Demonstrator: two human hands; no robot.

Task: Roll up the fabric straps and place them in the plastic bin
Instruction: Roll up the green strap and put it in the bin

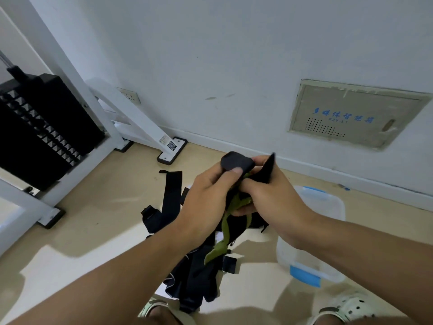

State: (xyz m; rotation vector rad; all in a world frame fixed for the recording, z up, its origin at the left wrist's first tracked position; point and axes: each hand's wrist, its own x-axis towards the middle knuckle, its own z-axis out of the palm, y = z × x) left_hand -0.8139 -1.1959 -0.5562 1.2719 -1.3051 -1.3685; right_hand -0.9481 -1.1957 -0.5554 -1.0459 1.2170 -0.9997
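A weight stack (44, 134) is seen at nine o'clock. At centre, a black strap (236, 163) with a green band (225, 226) is gripped by the left hand (206, 195), thumb on top, and pinched by the right hand (269, 195), above a strap pile (194, 273). A plastic bin (328, 207) lies at four o'clock.

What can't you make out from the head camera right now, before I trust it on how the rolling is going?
- Plastic bin: the right hand and forearm cover its middle, so its contents are hidden.
- Black strap: both hands cover it, so how far it is rolled is unclear.
- Left hand: its fingers are hidden behind its back.
- Strap pile: dark folds merge, so no count.
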